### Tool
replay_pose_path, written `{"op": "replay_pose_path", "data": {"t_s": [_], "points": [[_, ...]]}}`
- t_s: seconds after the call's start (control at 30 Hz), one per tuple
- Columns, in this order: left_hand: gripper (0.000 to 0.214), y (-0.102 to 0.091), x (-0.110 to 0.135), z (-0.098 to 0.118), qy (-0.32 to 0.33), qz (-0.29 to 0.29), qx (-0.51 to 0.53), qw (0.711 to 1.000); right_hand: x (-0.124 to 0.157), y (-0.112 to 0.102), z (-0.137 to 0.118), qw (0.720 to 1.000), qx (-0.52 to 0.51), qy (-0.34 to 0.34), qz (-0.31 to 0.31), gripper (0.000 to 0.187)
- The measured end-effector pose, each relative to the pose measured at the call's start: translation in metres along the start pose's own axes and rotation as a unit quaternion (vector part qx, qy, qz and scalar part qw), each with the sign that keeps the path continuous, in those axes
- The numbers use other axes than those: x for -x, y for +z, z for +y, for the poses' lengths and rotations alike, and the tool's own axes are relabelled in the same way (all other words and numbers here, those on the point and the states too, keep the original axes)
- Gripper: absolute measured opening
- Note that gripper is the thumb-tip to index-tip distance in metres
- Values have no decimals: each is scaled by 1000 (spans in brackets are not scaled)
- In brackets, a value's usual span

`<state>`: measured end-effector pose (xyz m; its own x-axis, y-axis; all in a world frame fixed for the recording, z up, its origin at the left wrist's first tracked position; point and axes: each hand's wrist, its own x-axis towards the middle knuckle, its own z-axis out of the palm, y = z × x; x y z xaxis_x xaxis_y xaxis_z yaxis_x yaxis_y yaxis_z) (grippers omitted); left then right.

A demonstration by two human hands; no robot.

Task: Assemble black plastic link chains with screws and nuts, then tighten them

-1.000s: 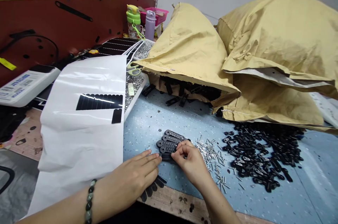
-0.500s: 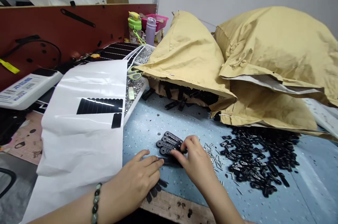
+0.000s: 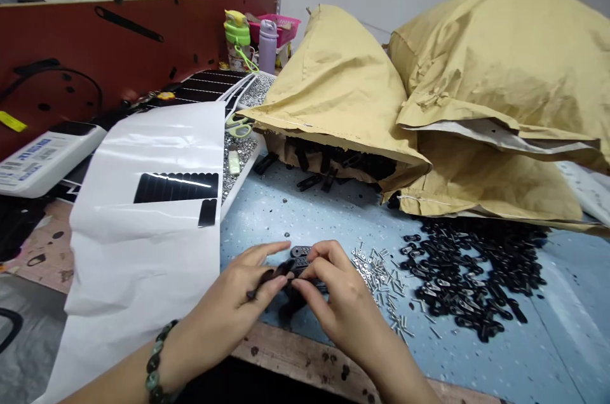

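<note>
Near the front edge of a blue-topped bench (image 3: 267, 216), we see a person's two bare hands meet fingertip to fingertip over small dark parts. The left hand (image 3: 238, 296), with a beaded bracelet (image 3: 153, 366) at its wrist, pinches slim dark strips (image 3: 283, 269) between thumb and curled fingers, its forefinger stretched out above them. The right hand (image 3: 345, 293) has thumb and forefinger drawn close at the strips' right end; whether it grips them, we cannot tell. Black textured bars (image 3: 301, 251) lie on the bench just beyond the fingertips, partly hidden by the right hand, and below we make out a blurred dark shape (image 3: 291, 310). Just right of that hand we find scattered silver pins (image 3: 381, 277), and beside them, toward the bench's right edge, a spread of small black links (image 3: 469, 283). Along the rear edge slump two tan sacks, the nearer sack (image 3: 338, 80) gaping over black pieces (image 3: 328, 166), the larger sack (image 3: 505, 61) bulging at the right rear corner. On the left side we see a white sheet (image 3: 147, 264) bearing glossy black strips (image 3: 176, 188), next to a tray (image 3: 236, 191) of silver hardware with scissors (image 3: 239, 127) on it. Behind stand a green-lidded bottle (image 3: 237, 35) and a lilac bottle (image 3: 267, 48) by a pink basket (image 3: 287, 30).
</note>
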<state>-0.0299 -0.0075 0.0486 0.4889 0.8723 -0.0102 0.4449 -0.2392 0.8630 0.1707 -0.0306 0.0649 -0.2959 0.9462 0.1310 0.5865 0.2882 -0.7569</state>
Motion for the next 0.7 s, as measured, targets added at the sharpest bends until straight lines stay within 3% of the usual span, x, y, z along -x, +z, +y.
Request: {"op": "replay_pose_path", "data": {"t_s": [0.1, 0.17, 0.27, 0.33, 0.53, 0.7], "points": [[34, 1, 7, -2, -4, 99, 10, 995, 4, -5, 14, 991, -81, 89, 52, 17], [34, 4, 13, -8, 53, 117, -65, 990, 7, -6, 29, 981, -115, 151, 51, 19], [37, 18, 21, -20, 169, 59, -204, 962, 7, -2, 47, 975, -114, 191, 1, 18], [38, 30, 23, -27, 209, 37, -253, 944, 5, 3, 51, 975, -94, 199, -14, 18], [37, 41, 22, -35, 233, 23, -308, 922, 1, 13, 52, 976, -47, 208, -36, 18], [39, 40, 18, -30, 217, 13, -291, 932, 3, 18, 52, 985, 20, 170, -37, 18]]}}
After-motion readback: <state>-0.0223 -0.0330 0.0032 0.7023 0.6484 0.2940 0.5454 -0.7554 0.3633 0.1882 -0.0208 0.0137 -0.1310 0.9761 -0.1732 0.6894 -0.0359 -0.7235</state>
